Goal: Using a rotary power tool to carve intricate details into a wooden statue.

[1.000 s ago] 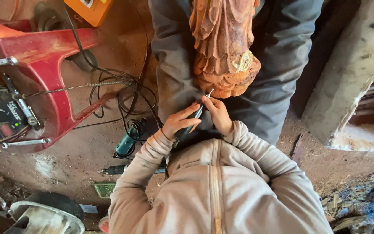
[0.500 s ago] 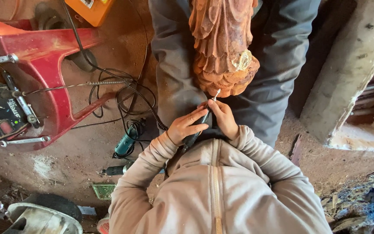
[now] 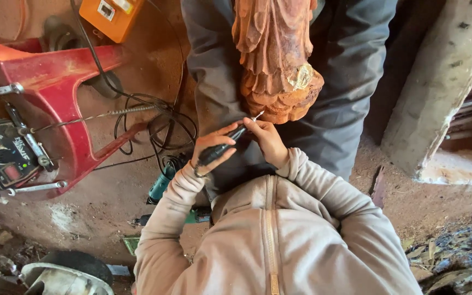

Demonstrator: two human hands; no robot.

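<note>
A reddish-brown carved wooden figure (image 3: 277,60) rests against grey trousers (image 3: 350,93), its rounded base pointing toward me. My left hand (image 3: 210,152) grips the body of a slim black rotary handpiece (image 3: 222,146). My right hand (image 3: 267,141) pinches the front of that tool near its thin metal bit (image 3: 258,116). The bit's tip sits just at the lower edge of the carving's base. My beige zipped hoodie (image 3: 271,240) fills the bottom of the view.
A red machine frame (image 3: 55,82) with a control panel (image 3: 1,155) stands at the left, with an orange box (image 3: 110,16) above it. Black cables (image 3: 157,123) loop across the dirt floor. A teal power tool (image 3: 162,183) lies near my left elbow. A concrete post (image 3: 438,87) stands right.
Both hands stay on the handpiece and have shifted slightly left. The bit remains by the carving's base.
</note>
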